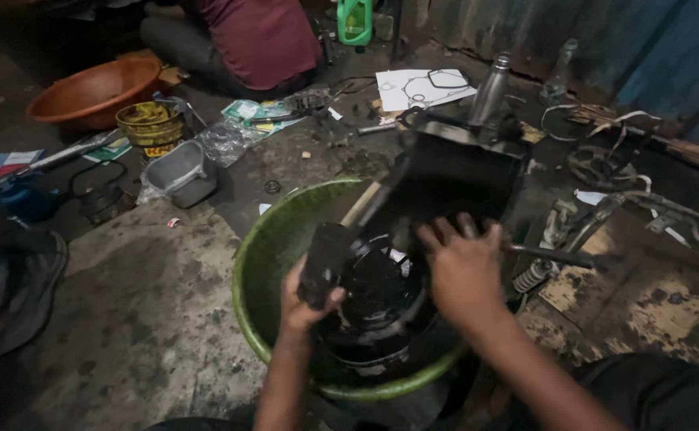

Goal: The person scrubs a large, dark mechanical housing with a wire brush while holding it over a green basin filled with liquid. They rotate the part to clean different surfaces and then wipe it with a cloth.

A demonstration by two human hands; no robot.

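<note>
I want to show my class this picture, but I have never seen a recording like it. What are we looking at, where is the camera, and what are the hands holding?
There is one picture, taken by a camera on a person's head, looking down at their own bare hands. No machine is involved. The left hand grips a dark, oily handle-like piece, and the right hand rests on a large black greasy metal part. Both are over a green basin on a stained concrete floor. Around it lie an orange bowl, a yellow tin, a grey tray, a metal bottle, a spring and a white sheet. Another person sits at the top.
</note>
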